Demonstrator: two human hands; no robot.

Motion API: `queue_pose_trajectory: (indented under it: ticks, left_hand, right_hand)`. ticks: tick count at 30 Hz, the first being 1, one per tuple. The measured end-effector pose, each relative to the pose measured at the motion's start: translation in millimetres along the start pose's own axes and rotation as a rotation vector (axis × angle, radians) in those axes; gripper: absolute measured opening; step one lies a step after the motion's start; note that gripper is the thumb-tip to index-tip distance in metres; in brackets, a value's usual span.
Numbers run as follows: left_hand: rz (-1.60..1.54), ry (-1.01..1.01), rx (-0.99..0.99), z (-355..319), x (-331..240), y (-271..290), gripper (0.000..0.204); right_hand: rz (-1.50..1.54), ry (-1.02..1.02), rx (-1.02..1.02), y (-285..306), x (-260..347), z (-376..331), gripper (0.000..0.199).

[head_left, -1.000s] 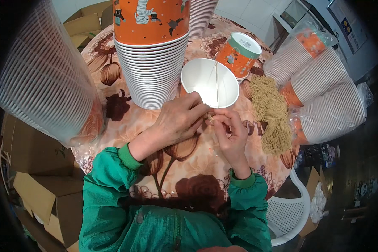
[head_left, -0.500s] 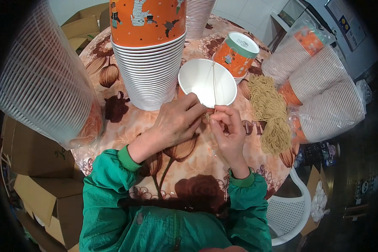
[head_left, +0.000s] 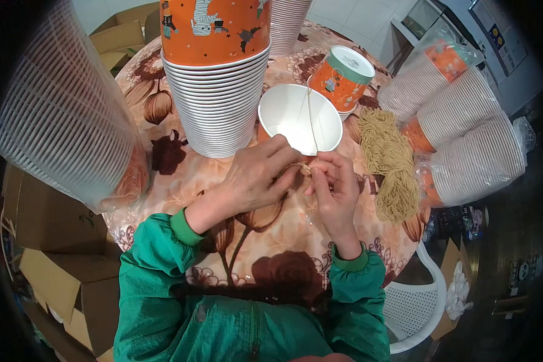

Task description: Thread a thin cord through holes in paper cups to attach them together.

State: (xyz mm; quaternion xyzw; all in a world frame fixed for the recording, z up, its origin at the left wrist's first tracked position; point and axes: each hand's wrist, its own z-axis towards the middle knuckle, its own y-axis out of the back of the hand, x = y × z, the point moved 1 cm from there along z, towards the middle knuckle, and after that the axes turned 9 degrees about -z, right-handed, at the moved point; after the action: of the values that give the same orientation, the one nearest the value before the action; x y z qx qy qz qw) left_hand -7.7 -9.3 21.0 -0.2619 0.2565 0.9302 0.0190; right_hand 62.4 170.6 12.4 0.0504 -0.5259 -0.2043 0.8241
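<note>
Both hands pinch a thin tan string [head_left: 308, 120] at the near rim of the white paper cup [head_left: 300, 125], frame centre. Left hand [head_left: 254, 180] grip closed on the string end, right hand [head_left: 333, 190] fingertips pinched shut on it too. String bundle [head_left: 391, 163] at 3 o'clock. Likely light, limp, slippery; cup crushable, so hold by the rim.

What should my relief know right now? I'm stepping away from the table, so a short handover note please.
Left hand: fingers pinched on the string end at the cup rim.
Right hand: fingers pinched on the same spot.
String runs across the open white cup, which lies tipped toward the hands.
String bundle lies right of the hands; cup stack stands behind the left hand.
Done: string laid across the cup.
Left: the near end looks not yet fixed.
</note>
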Motion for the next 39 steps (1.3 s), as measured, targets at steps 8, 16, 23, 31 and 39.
queue_pose_trajectory:
  ticks: [8,16,23,31,39]
  left_hand:
    - [-0.233,0.161,0.024,-0.9,1.4,-3.6,0.017]
    - [-0.208,0.135,0.005,-0.3,5.4,-3.8,0.013]
    - [-0.083,0.082,0.013,3.9,9.3,7.8,0.021]
    - [0.093,-0.059,0.089,4.4,2.7,8.3,0.025]
    - [0.130,-0.074,0.092,5.6,2.7,8.7,0.022]
  right_hand:
    - [-0.001,0.012,0.018,-1.8,4.4,-1.4,0.022]
    - [0.059,-0.022,0.033,-0.5,1.4,-2.1,0.021]
    - [0.023,-0.023,0.046,1.7,-1.6,-3.4,0.019]
    - [0.025,-0.017,0.047,0.2,-0.6,-4.6,0.018]
    - [0.027,-0.021,0.050,-1.0,-0.7,-4.5,0.017]
